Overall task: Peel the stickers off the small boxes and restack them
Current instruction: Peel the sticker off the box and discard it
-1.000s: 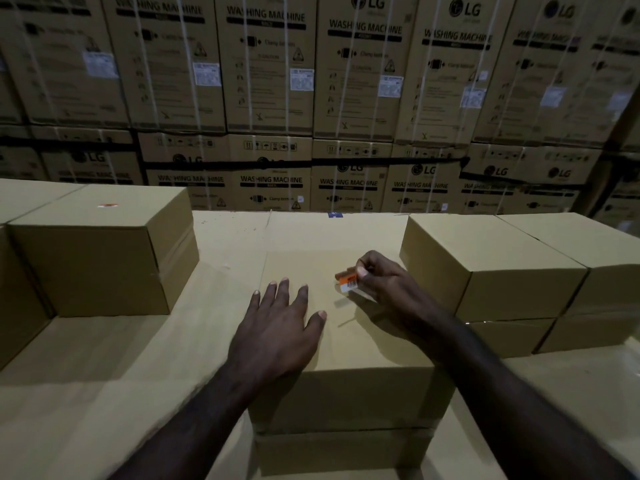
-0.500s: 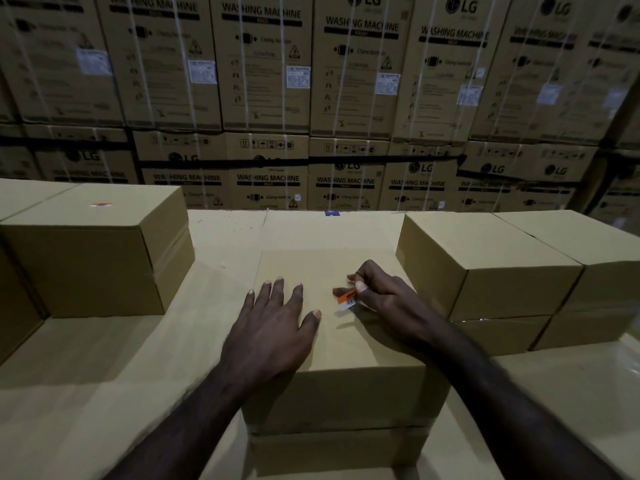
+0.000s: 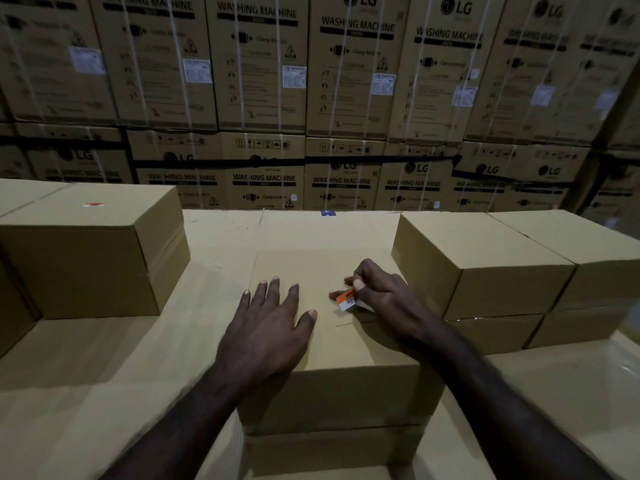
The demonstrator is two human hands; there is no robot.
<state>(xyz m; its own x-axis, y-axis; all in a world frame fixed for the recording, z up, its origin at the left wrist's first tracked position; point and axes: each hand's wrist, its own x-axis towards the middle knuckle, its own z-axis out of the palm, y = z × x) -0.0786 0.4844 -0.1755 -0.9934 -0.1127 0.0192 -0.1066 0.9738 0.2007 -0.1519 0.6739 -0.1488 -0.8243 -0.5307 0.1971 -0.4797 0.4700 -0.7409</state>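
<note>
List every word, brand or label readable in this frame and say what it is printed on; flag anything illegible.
"LG": brand on the stacked cartons behind the bench.
"WASHING MACHINE": on those cartons, upper and lower rows.
"Clamp bottom": beside the clamp symbol on the lower row; blurred on the upper.
White labels on the cartons: too small to read.
Orange-and-white sticker pinched by the right hand: print unreadable.
Orange sticker on the left small box: unreadable.

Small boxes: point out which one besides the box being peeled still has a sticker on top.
The box at far left, with an orange sticker on its top. The two stacked boxes at right show bare tops.
</note>
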